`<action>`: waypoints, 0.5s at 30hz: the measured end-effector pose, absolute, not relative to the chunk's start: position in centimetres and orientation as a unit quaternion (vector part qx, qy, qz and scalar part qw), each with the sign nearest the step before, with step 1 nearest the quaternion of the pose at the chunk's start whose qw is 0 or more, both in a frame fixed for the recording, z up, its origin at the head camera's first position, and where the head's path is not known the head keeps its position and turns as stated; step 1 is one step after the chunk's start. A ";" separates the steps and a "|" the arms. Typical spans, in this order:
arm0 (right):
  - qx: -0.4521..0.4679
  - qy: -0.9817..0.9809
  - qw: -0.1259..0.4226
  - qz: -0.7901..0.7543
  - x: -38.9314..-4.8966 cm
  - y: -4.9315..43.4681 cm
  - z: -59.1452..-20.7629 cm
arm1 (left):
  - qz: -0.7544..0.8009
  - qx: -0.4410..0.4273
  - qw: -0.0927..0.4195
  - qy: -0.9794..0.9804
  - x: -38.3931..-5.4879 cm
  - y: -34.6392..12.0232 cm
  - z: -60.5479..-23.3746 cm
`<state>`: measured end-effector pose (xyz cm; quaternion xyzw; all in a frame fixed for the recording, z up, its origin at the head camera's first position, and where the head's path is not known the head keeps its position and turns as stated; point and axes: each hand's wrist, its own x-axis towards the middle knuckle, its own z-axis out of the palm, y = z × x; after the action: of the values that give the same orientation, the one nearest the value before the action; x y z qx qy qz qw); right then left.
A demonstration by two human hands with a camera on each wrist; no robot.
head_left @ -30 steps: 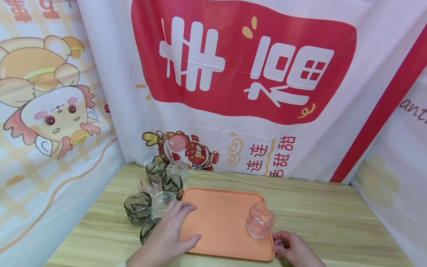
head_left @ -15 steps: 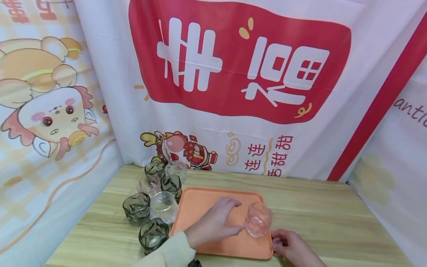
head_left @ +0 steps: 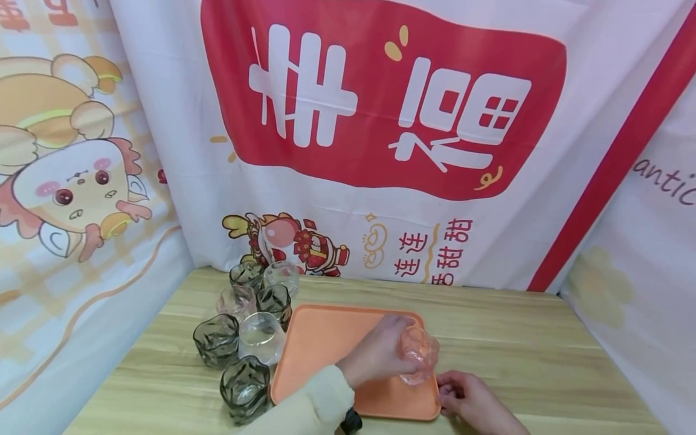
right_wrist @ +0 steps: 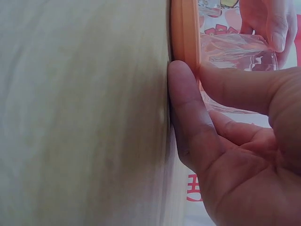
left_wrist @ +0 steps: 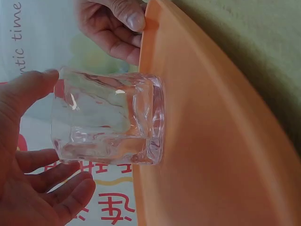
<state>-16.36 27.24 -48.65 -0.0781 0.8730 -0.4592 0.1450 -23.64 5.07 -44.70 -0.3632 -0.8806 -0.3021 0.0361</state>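
Near the right end of an orange tray (head_left: 326, 338) stands a clear, slightly pinkish drinking glass (head_left: 423, 356) with wavy sides. My left hand (head_left: 380, 353) grips the glass near its rim, the thumb (left_wrist: 35, 87) on one side and the fingers (left_wrist: 42, 162) on the other. In the left wrist view the base of the glass rests on the tray. My right hand (head_left: 467, 396) pinches the tray's right edge close to its near corner. Its thumb (right_wrist: 235, 89) lies against the rim, with the index finger (right_wrist: 188, 96) beneath.
Left of the tray several wavy glasses stand close together: a dark glass (head_left: 244, 389) at the front, another dark one (head_left: 215, 340) behind it, and a clear glass (head_left: 261, 341) beside the tray. The wooden table (head_left: 505, 338) ends at a printed cloth backdrop (head_left: 489, 241).
My left hand has moved right, from beside the clustered glasses across the tray to the clear glass, and taken hold of it. My right hand stays on the tray edge.
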 end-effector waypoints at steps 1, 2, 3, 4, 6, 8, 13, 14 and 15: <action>-0.075 0.873 0.148 -0.459 -16.4 27.3 -48.7 | -0.301 -0.367 0.033 -0.880 -23.7 5.2 -44.8; -0.074 0.874 0.149 -0.457 -16.4 27.3 -48.7 | -0.296 -0.369 0.033 -0.881 -23.6 5.3 -44.8; -0.074 0.874 0.149 -0.457 -16.4 27.3 -48.7 | -0.293 -0.370 0.033 -0.881 -23.6 5.4 -44.8; -0.072 0.874 0.151 -0.457 -16.5 27.4 -48.7 | -0.290 -0.371 0.033 -0.882 -23.6 5.5 -44.8; -0.073 0.873 0.152 -0.457 -16.5 27.5 -48.7 | -0.286 -0.372 0.036 -0.883 -23.6 5.6 -44.8; -0.074 0.873 0.154 -0.458 -16.6 27.5 -48.7 | -0.280 -0.370 0.035 -0.885 -23.5 5.8 -44.7; -0.066 0.869 0.163 -0.462 -16.6 27.5 -48.6 | -0.279 -0.359 0.021 -0.890 -23.4 6.1 -44.7; -0.063 0.869 0.164 -0.462 -16.7 27.5 -48.6 | -0.278 -0.357 0.019 -0.891 -23.4 6.1 -44.7; -0.062 0.870 0.164 -0.461 -16.7 27.4 -48.6 | -0.279 -0.355 0.018 -0.892 -23.4 6.2 -44.6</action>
<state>-16.68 27.44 -48.61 -0.0617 0.8697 -0.4613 0.1642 -23.38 6.17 -44.65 -0.3551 -0.8920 -0.2791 0.0175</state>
